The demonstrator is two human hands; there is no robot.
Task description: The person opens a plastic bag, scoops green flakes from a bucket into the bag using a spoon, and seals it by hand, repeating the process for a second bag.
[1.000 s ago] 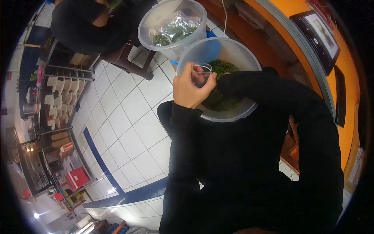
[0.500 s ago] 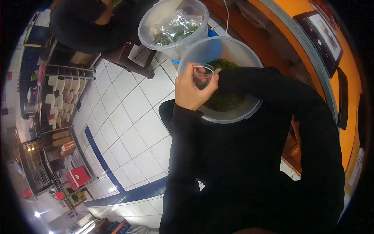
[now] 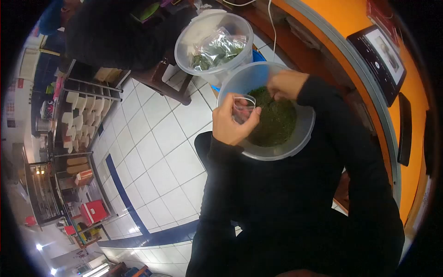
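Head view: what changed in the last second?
The right hand, earlier hidden behind its sleeve, now shows over the green leaves at the far side of the tub. The left hand still holds the small cup at the near rim.

The mouth of the large tub (image 3: 302, 138) is open from above; its left rim is taken by the left hand (image 3: 229, 125) gripping a small clear cup (image 3: 242, 105), its far rim by the right hand (image 3: 285, 84) over the green flakes (image 3: 277, 122); only a narrow gap remains between the two hands; a second tub (image 3: 191, 34) stands just beyond the far left rim and closes that side; to the right the orange wall (image 3: 337, 18) runs close; the near side is blocked by black sleeves (image 3: 332, 152); to the left the tiled floor (image 3: 152, 152) lies open as far as a stool (image 3: 154, 78) and a shelf rack (image 3: 80, 104).
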